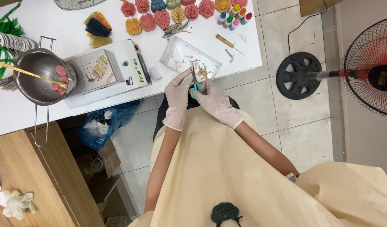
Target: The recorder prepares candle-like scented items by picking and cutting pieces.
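Observation:
My left hand (178, 97) and my right hand (216, 103), both in white gloves, meet at the near edge of the white table (42, 105). Small scissors with teal handles (195, 87) stand between them, blades up, and my left hand's fingers appear closed on them. My right hand's fingers hold a small white piece with coloured strands (203, 74) against the blades. A clear plastic tray (183, 54) strewn with coloured scraps lies just beyond the hands.
A white box-shaped appliance (117, 63) and a steel pot with red discs (40, 77) sit to the left. Flower-shaped coloured pieces (148, 22) and small dye bottles (233, 17) line the far side. A standing fan (370, 71) is at right. A blue bag (103, 124) lies under the table.

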